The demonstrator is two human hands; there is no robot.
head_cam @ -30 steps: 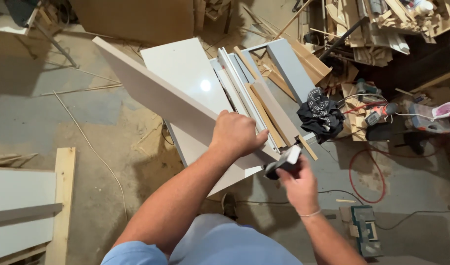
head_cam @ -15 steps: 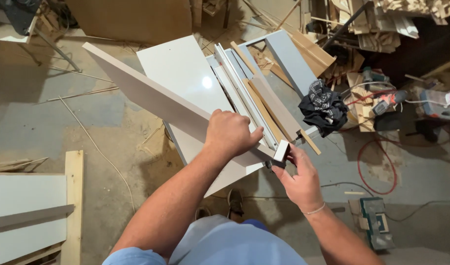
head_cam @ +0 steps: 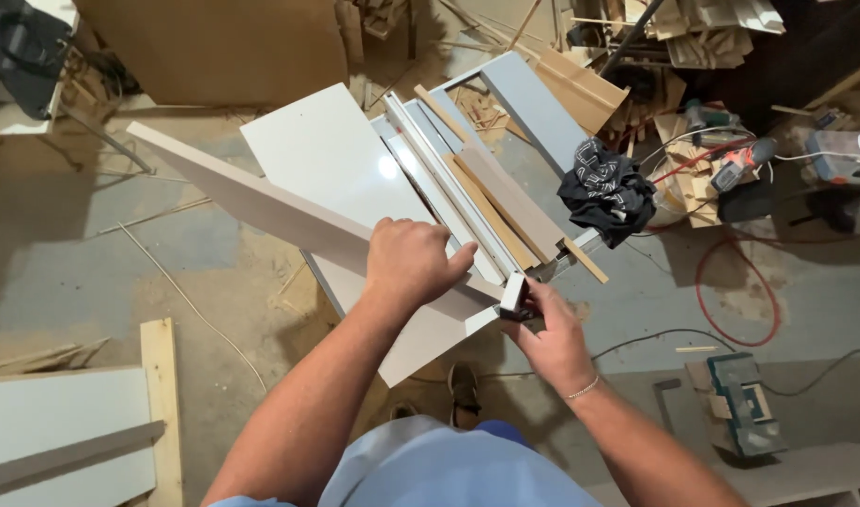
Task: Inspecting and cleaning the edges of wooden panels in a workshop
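Right hand (head_cam: pixel 554 330) grips a small block (head_cam: pixel 515 297) against the near end edge of the long white board (head_cam: pixel 261 208). Left hand (head_cam: pixel 409 265) clamps over that board's top edge. Beyond the board: white panel (head_cam: pixel 322 155), stacked strips (head_cam: pixel 477 202), black cloth (head_cam: pixel 606 192). Bare floor (head_cam: pixel 101 263) left of the board.

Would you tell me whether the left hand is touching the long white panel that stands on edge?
Touching. The head view shows the left hand pressed on the top edge of the white panel, fingers curled over it with no gap.
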